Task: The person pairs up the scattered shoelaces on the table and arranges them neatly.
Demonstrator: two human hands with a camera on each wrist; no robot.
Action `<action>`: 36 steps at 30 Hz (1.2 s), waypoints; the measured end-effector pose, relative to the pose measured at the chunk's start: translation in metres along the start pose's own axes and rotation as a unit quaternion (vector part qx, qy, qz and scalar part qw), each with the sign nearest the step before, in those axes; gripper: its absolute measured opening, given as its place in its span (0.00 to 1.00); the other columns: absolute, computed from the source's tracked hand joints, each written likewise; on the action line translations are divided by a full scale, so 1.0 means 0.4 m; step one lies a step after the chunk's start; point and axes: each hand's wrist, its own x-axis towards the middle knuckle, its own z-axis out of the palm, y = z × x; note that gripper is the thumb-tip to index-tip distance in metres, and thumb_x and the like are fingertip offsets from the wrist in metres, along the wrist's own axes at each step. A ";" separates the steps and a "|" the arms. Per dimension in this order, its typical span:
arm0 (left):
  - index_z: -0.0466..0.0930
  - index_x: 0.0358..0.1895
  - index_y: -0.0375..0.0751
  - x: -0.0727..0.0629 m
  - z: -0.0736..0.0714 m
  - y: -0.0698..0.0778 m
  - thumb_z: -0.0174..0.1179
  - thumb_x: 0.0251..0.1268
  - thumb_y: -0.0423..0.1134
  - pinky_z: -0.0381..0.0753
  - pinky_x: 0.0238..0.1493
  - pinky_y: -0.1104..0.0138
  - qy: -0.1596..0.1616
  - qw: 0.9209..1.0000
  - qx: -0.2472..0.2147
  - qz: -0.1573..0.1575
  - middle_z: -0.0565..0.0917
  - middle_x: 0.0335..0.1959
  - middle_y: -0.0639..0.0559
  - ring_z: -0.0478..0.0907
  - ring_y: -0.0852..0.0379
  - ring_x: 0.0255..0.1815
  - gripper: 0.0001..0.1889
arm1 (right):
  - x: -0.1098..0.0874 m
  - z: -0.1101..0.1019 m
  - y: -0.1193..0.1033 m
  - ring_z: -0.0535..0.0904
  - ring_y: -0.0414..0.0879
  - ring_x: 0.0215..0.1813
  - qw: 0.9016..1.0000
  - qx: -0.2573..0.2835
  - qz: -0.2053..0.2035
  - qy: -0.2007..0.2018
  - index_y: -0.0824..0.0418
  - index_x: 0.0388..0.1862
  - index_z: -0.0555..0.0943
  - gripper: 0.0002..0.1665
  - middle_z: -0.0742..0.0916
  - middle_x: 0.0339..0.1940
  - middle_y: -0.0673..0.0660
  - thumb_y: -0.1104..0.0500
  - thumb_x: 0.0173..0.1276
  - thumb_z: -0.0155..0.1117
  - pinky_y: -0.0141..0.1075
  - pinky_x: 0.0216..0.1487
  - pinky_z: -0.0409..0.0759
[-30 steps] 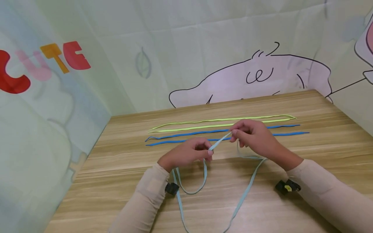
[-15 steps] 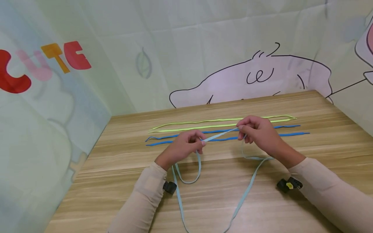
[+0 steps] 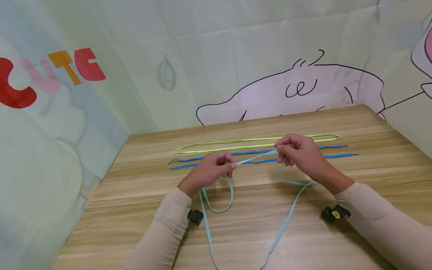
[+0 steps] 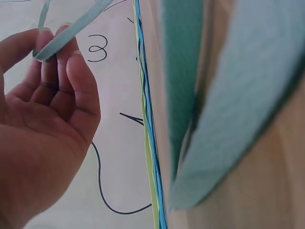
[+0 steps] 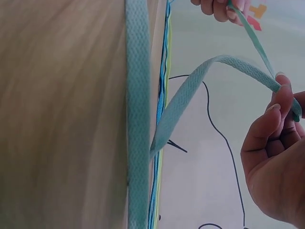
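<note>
Your head camera looks forward and down from above the bench's [image 3: 246, 232] near side, taking in the backdrop [image 3: 236, 56] behind it. Your left wrist camera [image 3: 195, 217] sits low over the bench, turned sideways, very near the pale blue lace [image 4: 243, 109], facing past your left hand [image 3: 214, 167] toward the backdrop. Your right wrist camera [image 3: 327, 215], also sideways above the bench, faces past your right hand [image 3: 300, 153]; it and the head view share both hands.

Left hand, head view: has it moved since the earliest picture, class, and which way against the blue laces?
Yes: the left hand has moved left and slightly up the picture, toward the left ends of the blue laces.
</note>
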 end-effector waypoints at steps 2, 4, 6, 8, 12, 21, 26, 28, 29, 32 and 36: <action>0.79 0.45 0.39 0.000 -0.001 0.000 0.60 0.74 0.42 0.80 0.43 0.50 0.001 1.000 0.000 -0.004 0.82 0.31 0.44 0.81 0.48 0.36 0.09 | 0.001 -0.001 0.001 0.81 0.53 0.31 1.000 -0.004 0.000 0.002 0.65 0.48 0.79 0.13 0.85 0.29 0.60 0.54 0.77 0.60 0.38 0.33 0.82; 0.79 0.45 0.39 0.000 -0.002 0.000 0.60 0.74 0.41 0.80 0.44 0.50 0.002 1.000 0.001 -0.009 0.81 0.32 0.44 0.81 0.48 0.37 0.08 | 0.001 -0.003 0.002 0.81 0.53 0.30 1.000 -0.010 0.000 0.003 0.64 0.48 0.80 0.13 0.85 0.29 0.60 0.54 0.77 0.59 0.38 0.33 0.82; 0.79 0.45 0.40 0.000 -0.003 0.001 0.59 0.74 0.40 0.81 0.45 0.50 0.004 1.000 0.002 -0.013 0.81 0.33 0.44 0.82 0.48 0.37 0.07 | 0.002 -0.004 0.003 0.81 0.52 0.30 1.000 -0.016 0.000 0.005 0.63 0.48 0.80 0.13 0.85 0.29 0.60 0.54 0.77 0.59 0.39 0.32 0.81; 0.79 0.45 0.40 0.000 -0.005 0.002 0.59 0.74 0.39 0.81 0.46 0.49 0.004 1.000 0.004 -0.014 0.81 0.34 0.43 0.82 0.47 0.38 0.06 | 0.002 -0.006 0.004 0.80 0.51 0.29 1.000 -0.019 -0.001 0.007 0.63 0.48 0.80 0.13 0.85 0.29 0.60 0.53 0.77 0.59 0.40 0.31 0.81; 0.79 0.45 0.40 -0.001 -0.008 0.002 0.60 0.74 0.39 0.81 0.46 0.49 0.005 1.000 0.005 -0.013 0.81 0.35 0.42 0.83 0.46 0.38 0.06 | 0.003 -0.008 0.006 0.80 0.50 0.28 1.000 -0.015 -0.003 0.008 0.63 0.48 0.80 0.13 0.85 0.28 0.60 0.54 0.77 0.60 0.39 0.31 0.81; 0.80 0.43 0.44 -0.006 -0.018 -0.006 0.61 0.73 0.47 0.79 0.41 0.54 0.022 0.999 0.022 -0.029 0.80 0.29 0.46 0.81 0.49 0.34 0.10 | 0.005 -0.014 0.008 0.79 0.49 0.27 1.000 0.006 -0.016 0.004 0.65 0.47 0.80 0.12 0.85 0.27 0.60 0.56 0.77 0.60 0.37 0.30 0.80; 0.78 0.41 0.34 -0.012 -0.026 -0.008 0.60 0.73 0.53 0.71 0.33 0.59 0.029 0.999 0.025 -0.028 0.77 0.26 0.48 0.78 0.49 0.31 0.21 | 0.005 -0.023 0.011 0.77 0.47 0.25 0.999 0.035 -0.038 -0.005 0.65 0.46 0.80 0.08 0.83 0.25 0.59 0.60 0.77 0.58 0.35 0.27 0.77; 0.75 0.40 0.30 -0.014 -0.030 -0.009 0.58 0.73 0.55 0.69 0.33 0.58 0.032 0.999 0.019 -0.024 0.77 0.26 0.47 0.77 0.48 0.31 0.25 | 0.006 -0.027 0.011 0.76 0.47 0.25 0.998 0.050 -0.044 -0.008 0.64 0.45 0.80 0.07 0.83 0.24 0.58 0.62 0.77 0.57 0.34 0.25 0.76; 0.74 0.39 0.29 -0.015 -0.032 -0.009 0.58 0.74 0.56 0.69 0.33 0.57 0.033 0.999 0.015 -0.021 0.76 0.26 0.46 0.76 0.48 0.31 0.26 | 0.006 -0.028 0.012 0.76 0.46 0.25 0.997 0.059 -0.046 -0.010 0.63 0.45 0.80 0.06 0.82 0.23 0.57 0.63 0.76 0.57 0.34 0.25 0.75; 0.74 0.35 0.30 -0.016 -0.039 -0.011 0.56 0.75 0.56 0.71 0.37 0.54 0.040 0.999 0.000 -0.010 0.76 0.26 0.45 0.76 0.47 0.32 0.26 | 0.008 -0.034 0.015 0.75 0.45 0.25 0.995 0.086 -0.051 -0.014 0.59 0.43 0.82 0.07 0.81 0.21 0.55 0.65 0.76 0.56 0.34 0.25 0.74; 0.73 0.30 0.33 -0.017 -0.048 -0.017 0.55 0.77 0.51 0.77 0.43 0.55 0.045 0.998 -0.044 0.007 0.75 0.26 0.44 0.76 0.47 0.31 0.23 | 0.010 -0.039 0.021 0.74 0.44 0.24 0.990 0.129 -0.055 -0.025 0.58 0.41 0.82 0.09 0.79 0.19 0.54 0.66 0.76 0.55 0.33 0.24 0.71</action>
